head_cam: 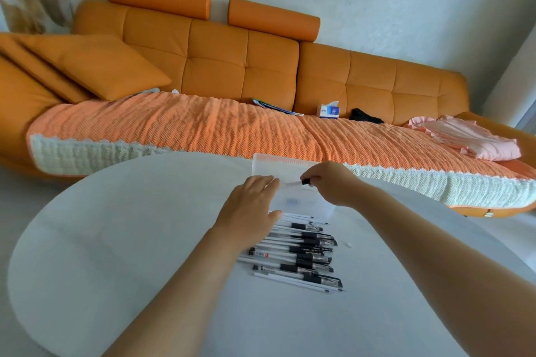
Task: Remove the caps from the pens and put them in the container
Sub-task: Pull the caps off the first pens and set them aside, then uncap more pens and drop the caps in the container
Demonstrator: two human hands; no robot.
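Several white pens with black grips and caps (pixel 301 258) lie in a loose pile on the white table (pixel 145 240). Just beyond them stands a clear plastic container (pixel 278 166) with its lid raised at the back. My right hand (pixel 333 182) holds a pen (pixel 297 183) by its black grip over the container, tip pointing left. My left hand (pixel 249 209) rests flat against the container's left side, fingers together on its edge, thumb near the pile.
A small white bit (pixel 347 244) lies on the table right of the pile. Behind the table runs an orange sofa (pixel 220 66) with a knitted throw, a tissue box (pixel 329 111), papers and pink folded cloth (pixel 475 142).
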